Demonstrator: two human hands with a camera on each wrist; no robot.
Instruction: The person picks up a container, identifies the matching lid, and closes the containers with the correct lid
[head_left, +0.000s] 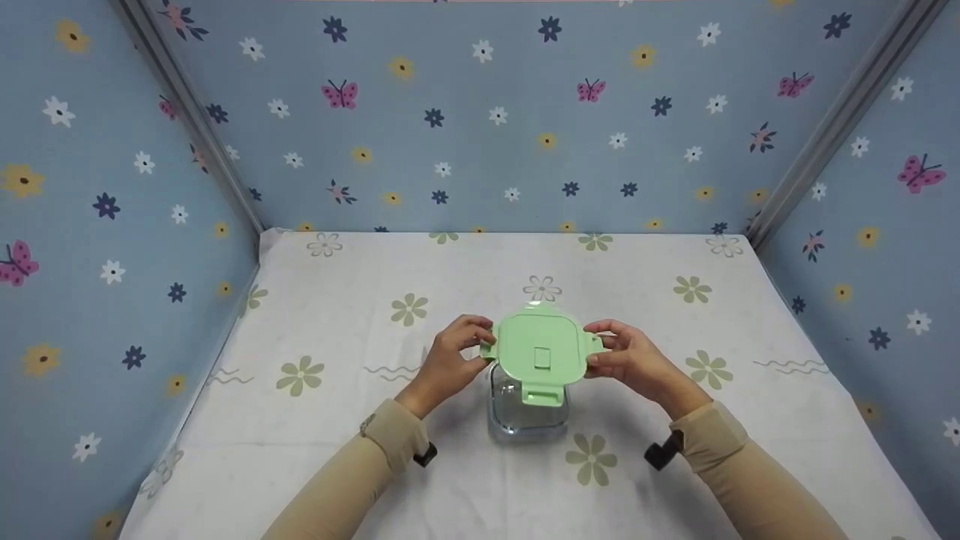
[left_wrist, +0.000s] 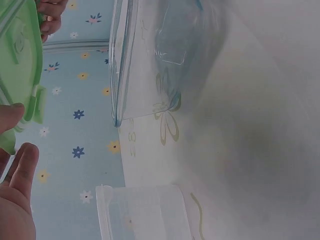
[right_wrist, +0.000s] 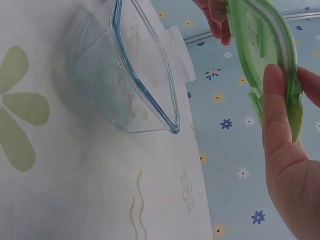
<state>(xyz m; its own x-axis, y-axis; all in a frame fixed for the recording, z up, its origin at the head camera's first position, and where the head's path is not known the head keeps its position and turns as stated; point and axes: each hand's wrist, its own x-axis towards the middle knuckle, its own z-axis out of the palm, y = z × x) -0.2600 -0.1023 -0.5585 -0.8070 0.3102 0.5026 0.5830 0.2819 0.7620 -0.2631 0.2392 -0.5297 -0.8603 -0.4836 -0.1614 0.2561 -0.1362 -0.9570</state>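
A light green snap-on lid (head_left: 541,337) with side flaps hangs level above a clear glass food container (head_left: 517,420). My left hand (head_left: 452,358) pinches the lid's left flap, and my right hand (head_left: 634,361) pinches the right flap between thumb and fingers. Below the lid, the container stands upright on the tablecloth, its far part hidden by the lid in the head view. From the right wrist, a gap shows between the lid's underside (right_wrist: 255,45) and the container's rim (right_wrist: 142,90).
A translucent plastic box (left_wrist: 145,212) stands to the left of the glass container, mostly hidden behind my left hand in the head view. The white flowered tablecloth (head_left: 360,270) meets blue patterned walls (head_left: 495,157) at the back and both sides.
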